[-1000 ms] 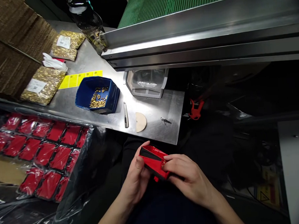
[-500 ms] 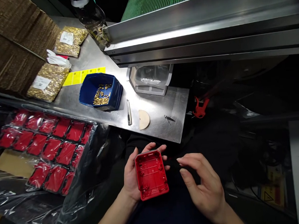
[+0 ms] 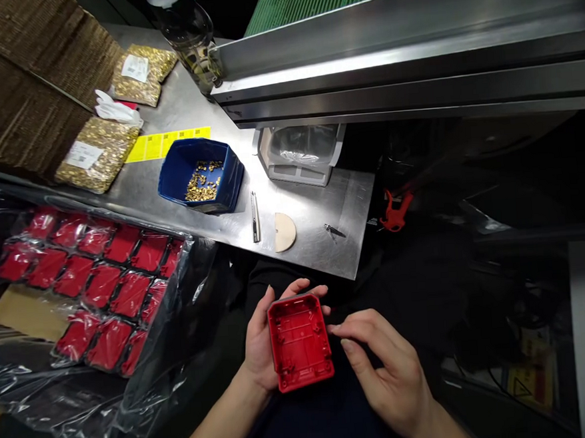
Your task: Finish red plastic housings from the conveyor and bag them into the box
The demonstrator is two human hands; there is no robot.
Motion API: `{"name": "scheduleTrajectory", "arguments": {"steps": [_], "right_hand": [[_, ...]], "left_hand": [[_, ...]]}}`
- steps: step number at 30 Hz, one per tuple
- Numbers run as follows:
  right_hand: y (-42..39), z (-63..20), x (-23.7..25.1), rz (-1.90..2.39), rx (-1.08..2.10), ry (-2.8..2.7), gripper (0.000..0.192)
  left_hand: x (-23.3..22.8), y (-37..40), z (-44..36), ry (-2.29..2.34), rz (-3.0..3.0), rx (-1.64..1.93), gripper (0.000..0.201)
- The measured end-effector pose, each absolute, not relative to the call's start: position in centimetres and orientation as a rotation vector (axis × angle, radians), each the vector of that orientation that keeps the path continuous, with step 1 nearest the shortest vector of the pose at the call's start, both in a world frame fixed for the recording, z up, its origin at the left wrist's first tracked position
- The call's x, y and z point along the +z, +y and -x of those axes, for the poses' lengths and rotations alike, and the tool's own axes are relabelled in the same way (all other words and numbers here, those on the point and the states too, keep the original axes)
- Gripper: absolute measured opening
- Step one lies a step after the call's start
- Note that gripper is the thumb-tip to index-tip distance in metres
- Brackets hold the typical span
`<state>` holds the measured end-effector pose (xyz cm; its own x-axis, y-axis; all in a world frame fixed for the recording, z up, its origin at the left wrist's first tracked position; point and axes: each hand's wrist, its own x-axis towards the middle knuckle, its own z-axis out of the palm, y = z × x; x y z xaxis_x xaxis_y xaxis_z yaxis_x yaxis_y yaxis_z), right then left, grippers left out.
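My left hand (image 3: 261, 344) holds a square red plastic housing (image 3: 300, 342) with its hollow inner side facing up, low in the middle of the view. My right hand (image 3: 383, 366) is beside it on the right; its fingertips touch the housing's right edge, and I cannot tell whether they pinch anything. A blue bin (image 3: 200, 175) with small brass parts sits on the steel table (image 3: 319, 244) above my hands.
A plastic-lined box of several red housings (image 3: 96, 279) lies at left. Two bags of brass parts (image 3: 95, 156), yellow labels (image 3: 167, 144), tweezers (image 3: 255, 215), a beige half-disc (image 3: 284, 231) and a white container (image 3: 302, 153) are on the table. A steel conveyor frame (image 3: 412, 70) runs above.
The housing was turned from its edge to inner side up in my left hand. My right hand let go, drew away, then came back to its right edge.
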<state>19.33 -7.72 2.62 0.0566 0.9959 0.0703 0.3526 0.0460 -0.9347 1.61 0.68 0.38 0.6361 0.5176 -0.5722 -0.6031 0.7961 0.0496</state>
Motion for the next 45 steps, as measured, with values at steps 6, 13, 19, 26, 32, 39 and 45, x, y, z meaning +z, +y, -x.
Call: {"name": "scheduleTrajectory", "arguments": {"steps": [6, 13, 19, 26, 32, 39, 45], "right_hand": [[-7.8, -19.3, 2.6, 1.469, 0.928, -1.439, 0.026], [-7.9, -19.2, 2.4, 1.475, 0.955, -1.444, 0.027], [-7.9, -19.1, 2.6, 1.465, 0.948, -1.451, 0.027], [-7.9, -19.1, 2.6, 1.468, 0.953, -1.454, 0.026], [-8.0, -19.1, 2.5, 1.453, 0.951, -1.464, 0.028], [-7.8, -19.1, 2.9, 1.376, 0.858, -1.571, 0.028], [-6.8, -19.5, 2.9, 1.287, 0.733, -2.1, 0.036]], "left_hand": [[0.1, 0.7, -1.8, 0.69, 0.232, 0.619, 0.051], [-0.4, 0.8, -1.9, 0.811, 0.327, 0.591, 0.049], [-0.3, 0.8, -2.1, 0.81, 0.339, 0.596, 0.049], [-0.7, 0.7, -1.8, 0.768, 0.299, 0.604, 0.046], [-0.8, 0.8, -1.9, 0.772, 0.277, 0.607, 0.045], [-0.8, 0.7, -1.9, 0.764, 0.272, 0.609, 0.045], [-1.4, 0.8, -1.6, 0.729, 0.36, 0.541, 0.052]]}}
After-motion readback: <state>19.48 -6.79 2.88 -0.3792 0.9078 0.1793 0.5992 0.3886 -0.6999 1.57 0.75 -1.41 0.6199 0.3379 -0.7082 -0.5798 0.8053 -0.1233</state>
